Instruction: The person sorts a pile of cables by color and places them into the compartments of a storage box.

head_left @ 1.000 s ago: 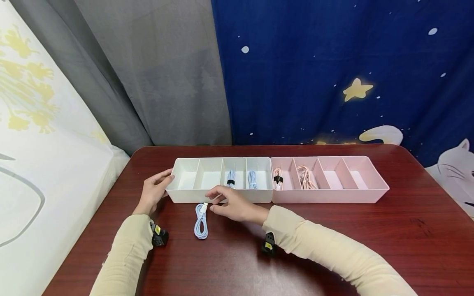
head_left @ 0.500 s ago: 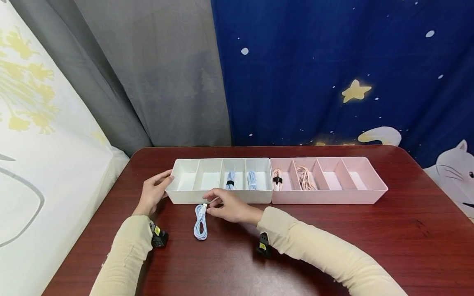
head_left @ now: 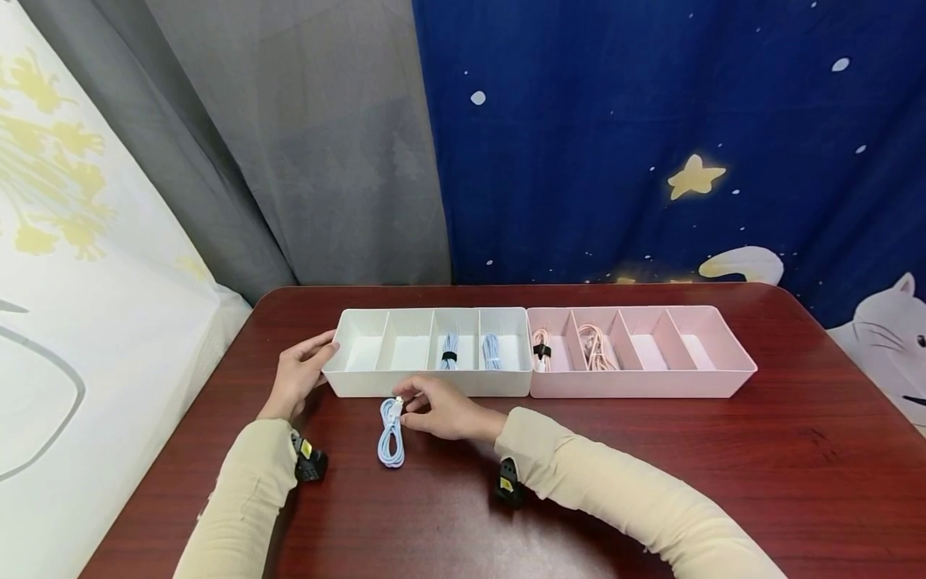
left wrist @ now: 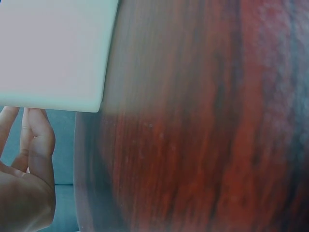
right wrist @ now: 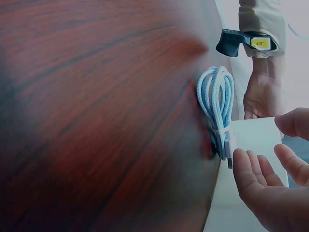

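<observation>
A light blue charging cable [head_left: 391, 441], coiled and tied, lies on the table in front of a white divided box [head_left: 419, 385]. Its plug end points at the box. My right hand [head_left: 447, 410] is beside that plug, fingers loosely bent. In the right wrist view the fingertips [right wrist: 240, 157] come very close to the cable [right wrist: 217, 104]; whether they touch is unclear. My left hand [head_left: 297, 378] touches the left end of the white box with its fingers. In the left wrist view the fingers [left wrist: 41, 128] reach the box wall [left wrist: 53, 100] fairly straight.
A pink divided box [head_left: 644, 385] adjoins the white one on its right. Blue cables [head_left: 491, 352] lie in the white box's two right compartments, pink cables [head_left: 596, 351] in the pink box's two left ones. Curtains [head_left: 347, 145] hang behind the table [head_left: 651, 466].
My right hand has moved slightly left and down, closer to the cable's plug. The left hand stays at the box's end, and the cable has not visibly moved.
</observation>
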The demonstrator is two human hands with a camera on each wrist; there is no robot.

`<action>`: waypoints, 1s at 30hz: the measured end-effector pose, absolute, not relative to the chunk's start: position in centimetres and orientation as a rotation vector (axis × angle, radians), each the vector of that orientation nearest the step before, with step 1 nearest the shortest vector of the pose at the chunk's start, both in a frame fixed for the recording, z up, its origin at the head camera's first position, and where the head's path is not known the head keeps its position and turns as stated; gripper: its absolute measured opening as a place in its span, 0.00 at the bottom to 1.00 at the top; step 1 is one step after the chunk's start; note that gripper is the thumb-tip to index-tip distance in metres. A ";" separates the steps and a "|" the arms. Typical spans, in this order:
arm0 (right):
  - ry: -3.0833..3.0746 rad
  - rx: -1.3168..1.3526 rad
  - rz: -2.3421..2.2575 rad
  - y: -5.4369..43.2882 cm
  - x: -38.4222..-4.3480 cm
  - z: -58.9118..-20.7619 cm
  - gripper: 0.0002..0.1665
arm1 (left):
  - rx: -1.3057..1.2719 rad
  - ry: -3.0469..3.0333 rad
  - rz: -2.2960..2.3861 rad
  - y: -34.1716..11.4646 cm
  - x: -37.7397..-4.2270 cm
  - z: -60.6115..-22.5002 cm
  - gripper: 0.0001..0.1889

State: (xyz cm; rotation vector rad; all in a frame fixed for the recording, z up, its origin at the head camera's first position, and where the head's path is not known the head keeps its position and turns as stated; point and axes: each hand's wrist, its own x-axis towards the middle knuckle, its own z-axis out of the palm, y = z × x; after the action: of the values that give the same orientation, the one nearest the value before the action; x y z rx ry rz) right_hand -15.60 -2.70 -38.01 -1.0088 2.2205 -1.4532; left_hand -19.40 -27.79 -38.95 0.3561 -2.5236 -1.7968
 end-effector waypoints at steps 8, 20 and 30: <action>2.237 -0.969 -1.383 -3.1 -15.4 -38.5 0.21 | 0.363 -2.531 -1.787 -27.8 -19.4 -38.9 0.28; 2.273 -0.845 -1.330 -3.6 -15.1 -39.0 0.24 | 0.361 -2.540 -1.770 -27.8 -19.5 -38.9 0.27; 2.280 -0.810 -1.310 -4.0 -15.2 -39.5 0.26 | 0.363 -2.537 -1.776 -27.8 -19.5 -38.9 0.27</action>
State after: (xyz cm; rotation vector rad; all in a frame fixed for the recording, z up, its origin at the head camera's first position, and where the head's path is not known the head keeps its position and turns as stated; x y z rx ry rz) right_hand -15.20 -3.95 -39.46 -0.8102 2.2803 -1.3099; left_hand -19.50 -27.76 -38.94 0.3628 -2.5371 -1.7757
